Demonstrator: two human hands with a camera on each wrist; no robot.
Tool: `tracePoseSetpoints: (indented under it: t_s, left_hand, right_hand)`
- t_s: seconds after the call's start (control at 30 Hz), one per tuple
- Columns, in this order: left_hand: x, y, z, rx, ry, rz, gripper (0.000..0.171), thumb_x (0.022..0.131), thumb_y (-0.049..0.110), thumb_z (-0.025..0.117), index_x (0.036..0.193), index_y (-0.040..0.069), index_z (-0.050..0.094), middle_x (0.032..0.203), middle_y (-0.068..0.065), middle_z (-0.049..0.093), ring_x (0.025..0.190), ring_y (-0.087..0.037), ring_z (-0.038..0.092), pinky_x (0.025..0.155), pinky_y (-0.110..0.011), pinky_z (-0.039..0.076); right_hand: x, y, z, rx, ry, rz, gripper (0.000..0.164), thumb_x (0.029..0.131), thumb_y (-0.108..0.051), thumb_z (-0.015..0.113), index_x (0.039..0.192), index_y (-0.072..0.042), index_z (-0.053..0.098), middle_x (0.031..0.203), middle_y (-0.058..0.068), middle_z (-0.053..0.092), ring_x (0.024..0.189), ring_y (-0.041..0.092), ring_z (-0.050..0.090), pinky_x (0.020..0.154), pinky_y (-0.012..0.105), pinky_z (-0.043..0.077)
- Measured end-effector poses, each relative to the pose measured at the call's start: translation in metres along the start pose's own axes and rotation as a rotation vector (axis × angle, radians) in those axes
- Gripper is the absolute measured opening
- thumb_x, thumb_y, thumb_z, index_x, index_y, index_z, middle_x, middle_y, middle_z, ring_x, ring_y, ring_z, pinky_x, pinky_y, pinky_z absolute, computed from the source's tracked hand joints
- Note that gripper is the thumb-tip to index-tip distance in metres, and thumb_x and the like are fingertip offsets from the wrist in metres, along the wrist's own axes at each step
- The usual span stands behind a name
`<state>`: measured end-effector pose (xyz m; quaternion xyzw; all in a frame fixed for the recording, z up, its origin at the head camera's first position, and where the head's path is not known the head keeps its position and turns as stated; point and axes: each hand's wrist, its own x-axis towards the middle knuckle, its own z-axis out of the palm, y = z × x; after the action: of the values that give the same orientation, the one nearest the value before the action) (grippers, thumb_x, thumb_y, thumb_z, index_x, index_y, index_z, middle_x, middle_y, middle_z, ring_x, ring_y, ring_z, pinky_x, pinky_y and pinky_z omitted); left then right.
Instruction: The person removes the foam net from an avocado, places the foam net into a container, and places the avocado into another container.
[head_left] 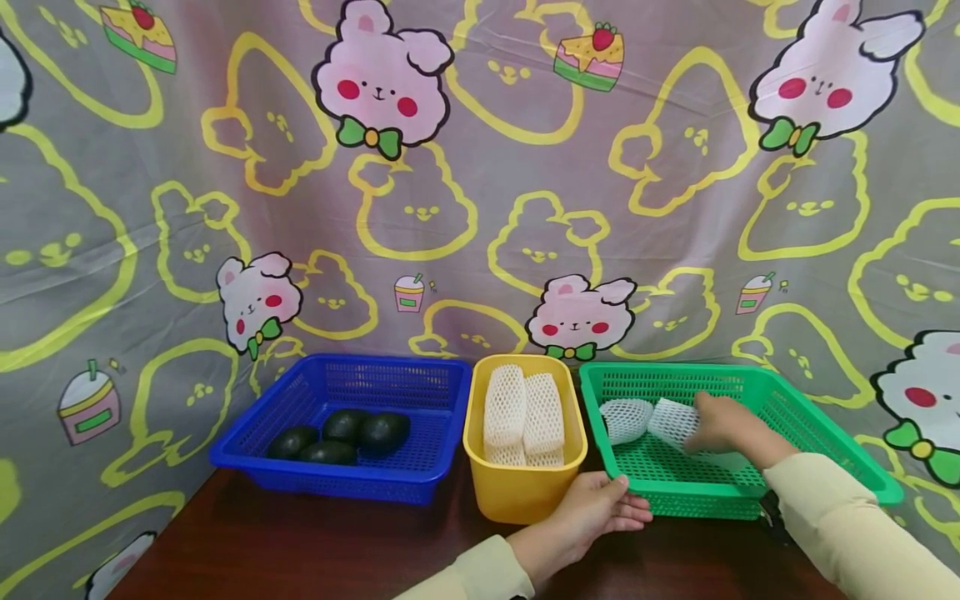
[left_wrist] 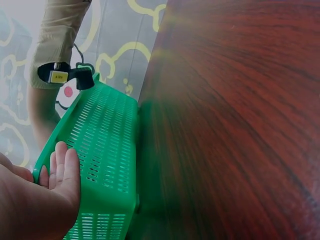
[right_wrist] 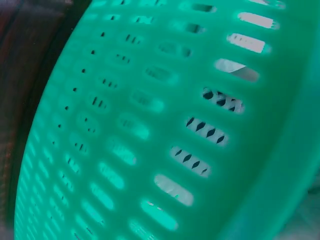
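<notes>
My right hand (head_left: 723, 425) reaches into the green basket (head_left: 705, 504), its thumb and fingers gripping a white foam net sleeve (head_left: 671, 423); the palm side is hidden. Left of it in that basket lies another white foam net (head_left: 625, 419), rounded out. Under my right hand shows more white netting (head_left: 727, 460). At the basket's front left corner is my left hand (head_left: 592, 512), thumb at the rim. In the left wrist view its straight fingers (left_wrist: 65, 165) lie along the outer wall. The right wrist view shows mostly slotted basket wall (right_wrist: 165, 120), with white netting behind some slots.
A yellow bin (head_left: 525, 496) holding stacked white foam net sleeves (head_left: 506, 404) stands in the middle. To its left, a blue basket (head_left: 352, 485) contains several dark green avocados (head_left: 384, 433). All stand on a dark red-brown wooden table (head_left: 315, 542), with a patterned cloth (head_left: 480, 183) behind.
</notes>
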<state>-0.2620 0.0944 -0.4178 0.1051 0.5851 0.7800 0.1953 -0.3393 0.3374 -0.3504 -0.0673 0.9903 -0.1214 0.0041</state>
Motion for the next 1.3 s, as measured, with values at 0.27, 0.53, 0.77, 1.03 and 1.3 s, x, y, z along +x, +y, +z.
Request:
tracePoseSetpoints:
  t_s: [0.27,0.53,0.77,1.03,1.3]
  left_hand:
    - [-0.001,0.001,-0.002,0.015,-0.012,-0.016,0.023,0.103,0.014,0.046,0.100,-0.006,0.058,0.090,-0.022,0.069,0.087,-0.035,0.069,0.077,-0.043,0.056]
    - [-0.001,0.003,-0.005,0.030,-0.037,-0.045,0.025,0.103,0.015,0.046,0.101,-0.007,0.058,0.094,-0.023,0.069,0.088,-0.034,0.069,0.079,-0.042,0.055]
    - [-0.004,0.005,-0.012,0.081,-0.110,-0.068,0.031,0.103,0.016,0.047,0.107,-0.011,0.060,0.100,-0.024,0.068,0.093,-0.033,0.069,0.080,-0.040,0.055]
    - [-0.014,0.006,-0.023,0.166,-0.204,-0.070,0.032,0.104,0.016,0.046,0.111,-0.012,0.060,0.101,-0.025,0.068,0.094,-0.034,0.068,0.081,-0.041,0.055]
    - [-0.028,0.012,-0.038,0.233,-0.241,-0.040,0.032,0.104,0.015,0.046,0.111,-0.013,0.059,0.100,-0.022,0.069,0.094,-0.034,0.068,0.080,-0.041,0.055]
  right_hand:
    - [-0.011,-0.004,-0.009,0.033,0.039,-0.034,0.062,0.072,-0.023,0.080,0.109,0.014,0.046,0.082,0.015,0.055,0.068,0.026,0.054,0.057,0.041,0.047]
    - [-0.023,-0.015,-0.013,0.060,0.099,-0.059,0.068,0.072,-0.028,0.080,0.112,0.015,0.045,0.082,0.015,0.056,0.066,0.024,0.054,0.053,0.038,0.047]
    - [-0.034,-0.025,-0.019,0.086,0.143,-0.087,0.072,0.073,-0.032,0.080,0.115,0.014,0.044,0.084,0.015,0.057,0.066,0.023,0.055,0.051,0.036,0.047]
    - [-0.043,-0.037,-0.024,0.081,0.188,-0.133,0.074,0.073,-0.035,0.081,0.117,0.014,0.045,0.088,0.016,0.059,0.070,0.023,0.056,0.053,0.037,0.048]
    - [-0.054,-0.058,-0.026,0.109,0.224,-0.167,0.069,0.075,-0.035,0.080,0.119,0.008,0.048,0.093,0.012,0.060,0.073,0.021,0.057,0.056,0.035,0.048]
